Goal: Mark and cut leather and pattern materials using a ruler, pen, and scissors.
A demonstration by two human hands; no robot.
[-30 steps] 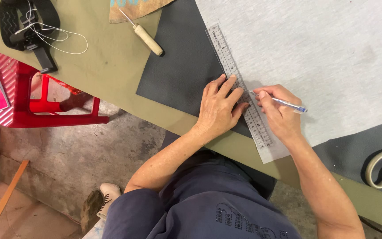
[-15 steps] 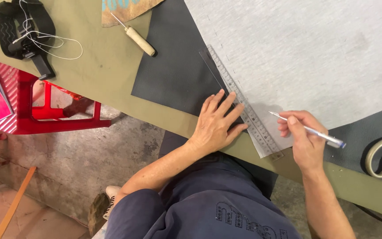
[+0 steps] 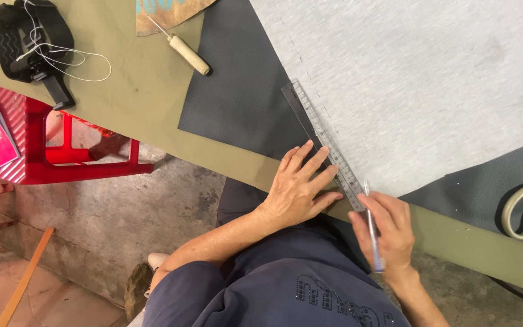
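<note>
I am seeing a clear plastic ruler (image 3: 325, 145) lying on a pale grey sheet (image 3: 425, 79) that is looking soft and felt-like. Under it a dark grey sheet (image 3: 237, 91) is showing a fine matt leathery grain. The awl's handle (image 3: 190, 55) is looking like smooth pale wood; the stool (image 3: 80, 163) is gleaming glossy red plastic.

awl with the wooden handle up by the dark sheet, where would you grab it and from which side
Grip the awl by its rounded pale wooden handle, the thick end lying on the olive table cover beside the dark grey sheet. Probably come from above across the handle, away from the thin metal spike that points up-left toward the brown scrap.
</note>
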